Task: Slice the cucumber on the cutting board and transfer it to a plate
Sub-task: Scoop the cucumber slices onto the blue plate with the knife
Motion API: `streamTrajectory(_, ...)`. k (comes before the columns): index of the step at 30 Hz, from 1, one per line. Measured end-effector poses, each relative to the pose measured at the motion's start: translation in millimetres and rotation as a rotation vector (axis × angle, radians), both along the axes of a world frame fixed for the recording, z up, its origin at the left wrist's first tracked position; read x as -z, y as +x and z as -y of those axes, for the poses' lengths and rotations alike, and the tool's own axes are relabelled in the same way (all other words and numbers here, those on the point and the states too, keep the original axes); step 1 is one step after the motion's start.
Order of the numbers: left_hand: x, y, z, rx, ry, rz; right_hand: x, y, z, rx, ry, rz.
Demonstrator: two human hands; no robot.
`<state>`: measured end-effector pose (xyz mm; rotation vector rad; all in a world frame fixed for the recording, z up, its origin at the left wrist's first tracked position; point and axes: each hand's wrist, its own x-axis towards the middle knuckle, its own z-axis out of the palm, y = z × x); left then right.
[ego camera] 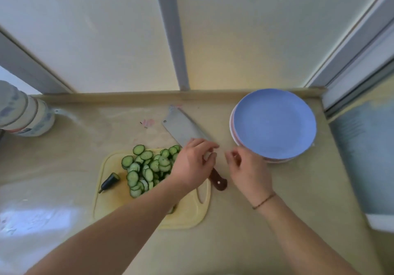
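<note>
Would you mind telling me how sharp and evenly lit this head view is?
Head view: soft overall, with wide-angle bending at the edges; bright glare on the counter at lower left; the cucumber slices and blue plate stay readable.

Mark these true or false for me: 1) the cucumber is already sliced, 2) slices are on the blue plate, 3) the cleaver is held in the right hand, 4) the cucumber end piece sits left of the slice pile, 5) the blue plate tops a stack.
1) True: cucumber slices lie piled on the cutting board.
2) False: the blue plate holds no slices; they are all on the board.
3) False: the cleaver lies on the counter; neither the right hand nor the left hand grips it.
4) True: the end piece lies left of the pile.
5) True: other plate rims show beneath it.
</note>
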<state>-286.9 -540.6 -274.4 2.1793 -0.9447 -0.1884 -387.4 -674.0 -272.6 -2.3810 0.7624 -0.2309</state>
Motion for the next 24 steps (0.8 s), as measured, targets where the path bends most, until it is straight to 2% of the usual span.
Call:
streamTrajectory(3,-9.9,17.5,50.7,-0.049,0.13,-0.196,-12.1,-37.9,54.4,0.456,-0.006,0.124)
streamTrajectory(5,-8.9,35.1,83.3,-0.137,0.21,-0.28,-10.9,-47.6,95.5,0.605,0.061,0.082)
streamTrajectory(8,-5.5,57.3,119.9,-0.207,0.375,-0.351,2.1,-42.8,138.0,0.616,0.146,-0.083)
streamTrajectory(11,-1.4,64.5,137.2,-0.152,0.574,-0.278,11.1,-35.7,158.9,0.623,0.124,-0.131)
streamTrajectory(14,-0.4,66.5,141.5,-0.122,0.607,-0.179,15.2,-34.9,173.0,0.619,0.122,-0.168)
streamTrajectory(19,-13.8,66.3,146.5,0.019,0.787,0.134,14.4,-34.9,177.2,0.54,0.047,-0.251)
streamTrajectory(24,-8.7,55.4,135.9,0.021,0.805,0.179,6.8,-42.3,166.3,0.521,-0.139,-0.281)
